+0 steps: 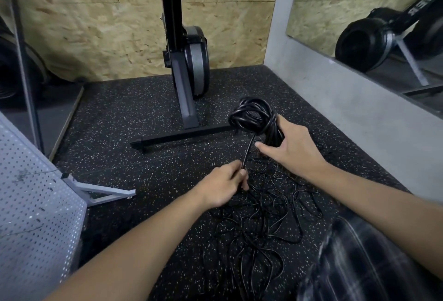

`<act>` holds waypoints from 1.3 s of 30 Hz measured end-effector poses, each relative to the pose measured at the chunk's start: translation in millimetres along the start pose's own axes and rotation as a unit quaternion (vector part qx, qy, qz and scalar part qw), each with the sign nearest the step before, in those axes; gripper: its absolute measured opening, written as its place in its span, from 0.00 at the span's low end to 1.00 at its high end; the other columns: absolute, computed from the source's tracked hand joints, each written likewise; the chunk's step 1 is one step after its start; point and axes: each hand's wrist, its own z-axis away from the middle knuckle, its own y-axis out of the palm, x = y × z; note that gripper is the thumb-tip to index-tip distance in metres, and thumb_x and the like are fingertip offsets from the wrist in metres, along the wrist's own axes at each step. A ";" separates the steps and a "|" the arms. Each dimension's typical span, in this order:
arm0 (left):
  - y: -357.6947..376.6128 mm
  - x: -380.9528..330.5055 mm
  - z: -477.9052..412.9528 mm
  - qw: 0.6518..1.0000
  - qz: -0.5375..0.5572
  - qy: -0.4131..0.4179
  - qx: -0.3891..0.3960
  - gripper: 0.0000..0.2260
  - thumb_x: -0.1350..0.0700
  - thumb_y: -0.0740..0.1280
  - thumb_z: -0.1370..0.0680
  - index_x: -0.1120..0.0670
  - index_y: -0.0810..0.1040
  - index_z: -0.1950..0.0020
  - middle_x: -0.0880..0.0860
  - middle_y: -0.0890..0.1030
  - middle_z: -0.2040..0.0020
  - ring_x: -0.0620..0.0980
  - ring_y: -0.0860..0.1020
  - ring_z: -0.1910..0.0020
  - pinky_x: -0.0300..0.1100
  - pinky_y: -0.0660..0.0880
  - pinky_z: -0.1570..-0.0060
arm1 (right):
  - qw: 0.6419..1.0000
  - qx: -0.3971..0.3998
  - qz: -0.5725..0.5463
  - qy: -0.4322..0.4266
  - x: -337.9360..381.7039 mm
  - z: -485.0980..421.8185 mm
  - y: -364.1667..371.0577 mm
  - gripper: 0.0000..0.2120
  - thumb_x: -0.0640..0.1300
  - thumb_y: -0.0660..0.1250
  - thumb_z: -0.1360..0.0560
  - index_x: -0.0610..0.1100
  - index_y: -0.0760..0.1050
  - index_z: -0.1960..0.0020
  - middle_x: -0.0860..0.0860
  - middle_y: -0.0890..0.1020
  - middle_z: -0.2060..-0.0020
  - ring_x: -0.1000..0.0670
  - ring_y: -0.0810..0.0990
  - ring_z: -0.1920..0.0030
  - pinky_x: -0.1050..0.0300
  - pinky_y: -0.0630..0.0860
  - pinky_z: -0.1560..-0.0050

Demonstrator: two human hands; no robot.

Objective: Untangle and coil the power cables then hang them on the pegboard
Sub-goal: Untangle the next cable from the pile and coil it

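Cables (261,216) on speckled rubber floor (134,118), chipboard walls (96,27)

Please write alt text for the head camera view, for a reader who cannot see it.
A person's right hand grips a coiled black cable while the left hand pinches its trailing strand above tangled cables on a speckled floor; a perforated pegboard stands at left.
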 end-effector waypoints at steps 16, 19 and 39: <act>6.2 -49.2 -0.2 0.977 -0.177 0.088 -0.078 0.12 0.52 0.60 0.14 0.54 0.77 0.54 0.53 0.80 0.60 0.49 0.76 0.67 0.45 0.70 0.66 | 0.903 0.191 0.383 0.030 -25.3 -18.8 21.7 0.29 0.49 0.74 0.23 0.42 0.60 0.32 0.44 0.78 0.39 0.39 0.82 0.42 0.46 0.76 0.52; -18.7 -49.5 3.9 0.957 -0.227 0.143 -0.109 0.07 0.52 0.65 0.16 0.52 0.81 0.47 0.49 0.83 0.55 0.47 0.79 0.62 0.40 0.73 0.64 | 0.888 0.260 0.376 -0.058 -19.3 -11.9 22.3 0.26 0.48 0.74 0.23 0.46 0.63 0.33 0.47 0.78 0.42 0.42 0.82 0.44 0.47 0.79 0.50; -81.2 9.1 7.8 0.936 0.351 -0.011 0.000 0.14 0.50 0.70 0.22 0.57 0.87 0.42 0.57 0.88 0.49 0.50 0.86 0.52 0.38 0.82 0.54 | 0.938 0.163 0.124 -0.279 8.9 12.3 19.5 0.33 0.58 0.68 0.23 0.48 0.55 0.26 0.46 0.84 0.46 0.50 0.82 0.58 0.61 0.72 0.59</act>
